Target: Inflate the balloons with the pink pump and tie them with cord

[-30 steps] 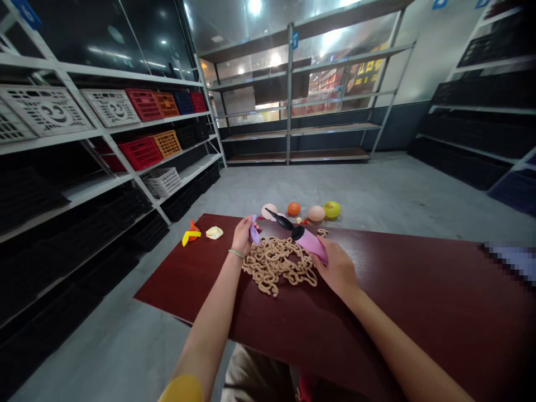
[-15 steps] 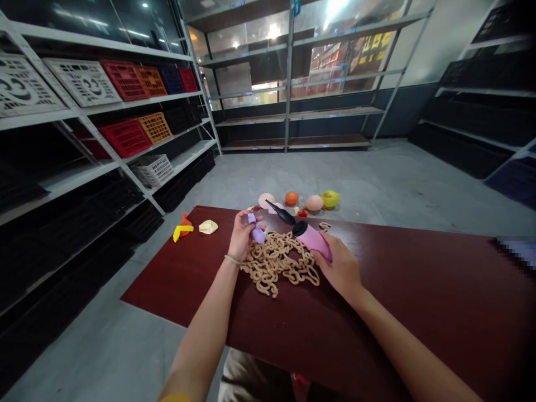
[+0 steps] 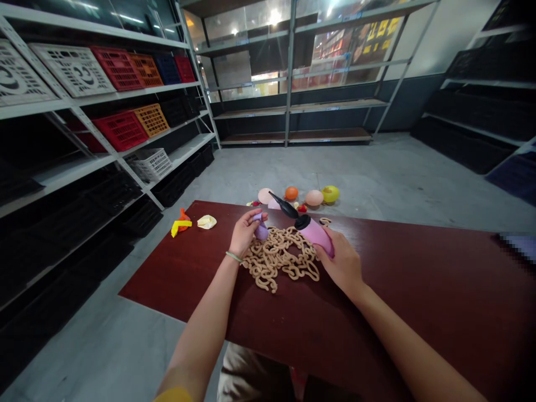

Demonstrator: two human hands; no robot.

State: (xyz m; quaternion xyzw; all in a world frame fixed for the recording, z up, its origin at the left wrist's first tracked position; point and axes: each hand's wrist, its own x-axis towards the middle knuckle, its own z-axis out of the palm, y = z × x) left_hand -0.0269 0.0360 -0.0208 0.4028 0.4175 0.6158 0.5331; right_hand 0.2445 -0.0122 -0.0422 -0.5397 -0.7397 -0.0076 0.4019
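Note:
A limp purple balloon is pinched in the fingers of my left hand, its body hanging below them. My right hand is wrapped round a pink balloon pump with a black collar and a tapered black nozzle. The nozzle points up and left, apart from the balloon. Beneath both hands a heap of tan chain links lies on the dark red table.
On the table's left are yellow and orange balloons and a cream balloon. Beyond the far edge, inflated balloons rest on the floor. One loose tan link lies near that edge. Shelves with crates stand at left.
My left fingers have closed more tightly on the purple balloon and shifted slightly to the right. The pump stays in my right hand, and the view has tipped a little downward.

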